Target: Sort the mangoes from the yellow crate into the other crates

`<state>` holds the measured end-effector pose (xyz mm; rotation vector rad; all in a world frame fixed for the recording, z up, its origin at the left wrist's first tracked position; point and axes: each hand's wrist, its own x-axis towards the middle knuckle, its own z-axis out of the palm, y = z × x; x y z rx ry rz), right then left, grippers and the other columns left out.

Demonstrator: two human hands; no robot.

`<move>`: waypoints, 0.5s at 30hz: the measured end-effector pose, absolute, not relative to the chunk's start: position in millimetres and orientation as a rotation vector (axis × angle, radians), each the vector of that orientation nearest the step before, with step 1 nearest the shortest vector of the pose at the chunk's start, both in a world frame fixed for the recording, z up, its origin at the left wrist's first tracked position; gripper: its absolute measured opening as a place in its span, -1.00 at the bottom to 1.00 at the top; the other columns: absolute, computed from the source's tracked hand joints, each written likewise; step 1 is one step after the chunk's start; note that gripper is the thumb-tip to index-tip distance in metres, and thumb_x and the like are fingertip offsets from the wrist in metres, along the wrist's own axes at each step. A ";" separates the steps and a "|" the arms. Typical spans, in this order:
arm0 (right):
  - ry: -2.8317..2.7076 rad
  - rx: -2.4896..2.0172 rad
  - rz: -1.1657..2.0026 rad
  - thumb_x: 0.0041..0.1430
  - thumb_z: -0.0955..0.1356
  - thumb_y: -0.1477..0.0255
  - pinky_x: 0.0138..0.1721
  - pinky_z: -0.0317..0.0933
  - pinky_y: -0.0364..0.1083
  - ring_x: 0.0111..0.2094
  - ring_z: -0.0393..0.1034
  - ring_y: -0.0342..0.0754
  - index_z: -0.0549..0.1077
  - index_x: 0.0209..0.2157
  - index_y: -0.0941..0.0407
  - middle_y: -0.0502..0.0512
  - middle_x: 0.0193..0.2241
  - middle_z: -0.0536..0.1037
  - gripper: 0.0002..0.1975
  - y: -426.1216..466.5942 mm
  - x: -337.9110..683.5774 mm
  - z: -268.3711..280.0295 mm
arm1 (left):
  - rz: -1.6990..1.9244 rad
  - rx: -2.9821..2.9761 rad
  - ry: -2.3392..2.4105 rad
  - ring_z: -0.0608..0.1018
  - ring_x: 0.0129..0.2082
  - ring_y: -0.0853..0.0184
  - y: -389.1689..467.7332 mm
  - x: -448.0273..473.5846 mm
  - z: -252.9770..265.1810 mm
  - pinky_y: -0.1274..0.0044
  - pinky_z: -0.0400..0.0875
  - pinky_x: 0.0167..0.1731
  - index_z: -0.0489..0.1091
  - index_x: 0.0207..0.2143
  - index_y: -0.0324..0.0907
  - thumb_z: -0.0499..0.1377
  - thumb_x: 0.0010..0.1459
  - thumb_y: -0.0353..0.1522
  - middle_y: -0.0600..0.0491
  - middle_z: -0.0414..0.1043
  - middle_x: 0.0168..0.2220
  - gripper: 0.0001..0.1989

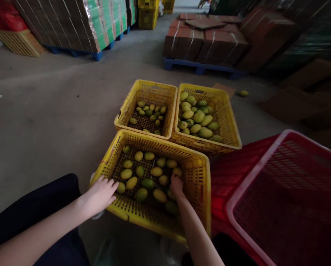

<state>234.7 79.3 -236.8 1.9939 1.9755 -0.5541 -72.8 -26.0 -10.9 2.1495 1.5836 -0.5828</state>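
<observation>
The near yellow crate (118, 210) holds several yellow and green mangoes (131, 183), spread over its slatted bottom. Inside its right half, my right hand (176, 184) reaches down with the fingers closed on a yellowish mango (177, 171), partly hidden by the hand. Over the crate's left rim lies my left hand (102, 193), fingers stretched out and holding nothing. A mango (121, 187) sits just beyond its fingertips.
Behind stand two more yellow crates of mangoes, a left one (143, 131) and a fuller right one (234, 135). A red crate (231, 207) is close on my right. Farther off are pallets with brown boxes (206, 44) and a loose mango (243, 93) on the floor.
</observation>
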 end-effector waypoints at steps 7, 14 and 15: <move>1.990 2.002 -0.737 0.17 0.38 0.44 -0.04 0.26 0.10 -0.09 0.42 0.09 0.39 -0.02 0.25 0.29 -0.10 0.49 -0.66 67.5 219.8 -210.9 | -0.600 2.266 1.531 0.56 -0.09 0.06 -31.9 -75.2 -1.7 0.25 0.34 -0.01 0.39 0.09 -0.28 0.08 0.24 -0.35 -0.20 0.52 -0.07 -0.60; 2.251 2.231 -1.216 -0.30 0.49 0.70 -0.21 0.20 -0.01 -0.22 0.43 0.08 0.43 -0.45 0.12 0.00 -0.46 0.41 -0.67 56.3 212.6 -152.6 | -0.530 2.323 1.534 0.57 -0.14 0.04 -39.4 -85.8 -4.4 0.29 0.34 -0.07 0.45 -0.01 -0.29 0.12 0.22 -0.33 -0.21 0.54 -0.14 -0.66; 2.283 2.296 -1.291 -0.37 0.50 0.72 -0.23 0.18 -0.03 -0.26 0.42 0.04 0.43 -0.50 0.11 -0.05 -0.50 0.37 -0.65 56.4 212.7 -140.4 | -0.522 2.318 1.535 0.57 -0.13 0.03 -42.2 -88.2 -4.9 0.28 0.35 -0.07 0.45 -0.01 -0.31 0.11 0.21 -0.34 -0.22 0.53 -0.14 -0.66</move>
